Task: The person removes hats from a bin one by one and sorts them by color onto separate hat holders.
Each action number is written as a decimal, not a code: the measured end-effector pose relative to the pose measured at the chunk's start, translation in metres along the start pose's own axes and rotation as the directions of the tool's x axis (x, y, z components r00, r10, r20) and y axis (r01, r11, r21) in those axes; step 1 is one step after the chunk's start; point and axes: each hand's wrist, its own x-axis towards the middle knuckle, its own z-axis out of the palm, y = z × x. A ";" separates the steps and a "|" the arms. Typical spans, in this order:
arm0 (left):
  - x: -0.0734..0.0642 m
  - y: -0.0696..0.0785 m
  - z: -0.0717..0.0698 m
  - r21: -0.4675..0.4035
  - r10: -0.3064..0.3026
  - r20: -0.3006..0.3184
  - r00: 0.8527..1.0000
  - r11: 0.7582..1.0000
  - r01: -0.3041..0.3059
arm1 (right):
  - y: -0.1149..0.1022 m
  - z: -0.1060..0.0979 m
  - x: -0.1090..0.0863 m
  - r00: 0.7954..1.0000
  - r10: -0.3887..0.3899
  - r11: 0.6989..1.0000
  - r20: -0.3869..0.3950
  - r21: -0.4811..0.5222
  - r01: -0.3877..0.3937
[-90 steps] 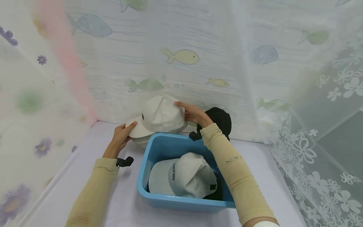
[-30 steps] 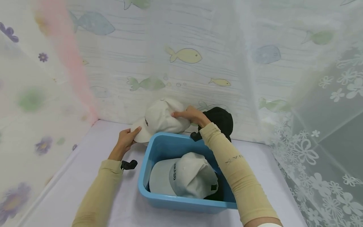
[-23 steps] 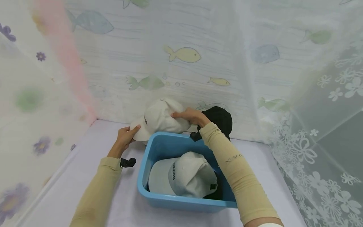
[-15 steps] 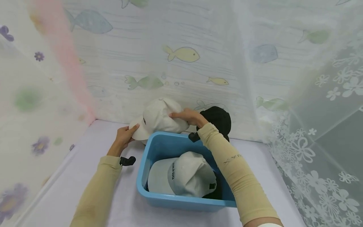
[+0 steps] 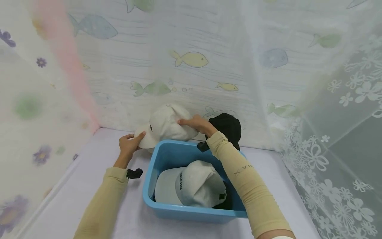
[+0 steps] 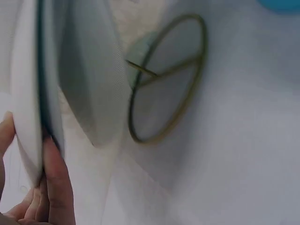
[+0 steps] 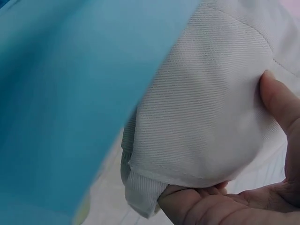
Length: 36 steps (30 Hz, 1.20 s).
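A white baseball cap is against the back curtain, behind the blue bin. My left hand pinches its brim at the left, thumb on top and fingers beneath. On the crown's right side my right hand grips the fabric. In the right wrist view its thumb presses the outside of the crown while the fingers curl under the lower edge. The left wrist view has the held brim close up, with another pale brim behind it. Most of that second brim's cap is hidden.
A brass-coloured wire ring with a crossbar stands near the brims. Inside the bin lies a pale grey cap with dark lettering, something dark beneath it. To the right, a black cap sits partly behind my right wrist. Patterned curtains surround the white table.
Compared with three seconds ago, the white cap sits a little lower, and my right hand has come down along its crown. Over the last second both hands keep nearly the same hold.
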 end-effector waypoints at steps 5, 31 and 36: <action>-0.009 0.001 -0.004 0.124 0.025 -0.020 0.999 0.992 -0.022 | 0.004 -0.002 -0.001 0.997 -0.065 0.994 -0.050 -0.093 0.060; -0.087 0.109 -0.020 0.322 0.479 0.155 0.864 0.802 -0.503 | 0.010 -0.028 -0.191 0.926 -0.373 0.796 -0.067 -0.536 0.281; -0.104 0.135 -0.006 0.234 0.541 0.319 0.778 0.751 -0.618 | 0.051 -0.027 -0.207 0.917 -0.388 0.821 -0.095 -0.488 0.296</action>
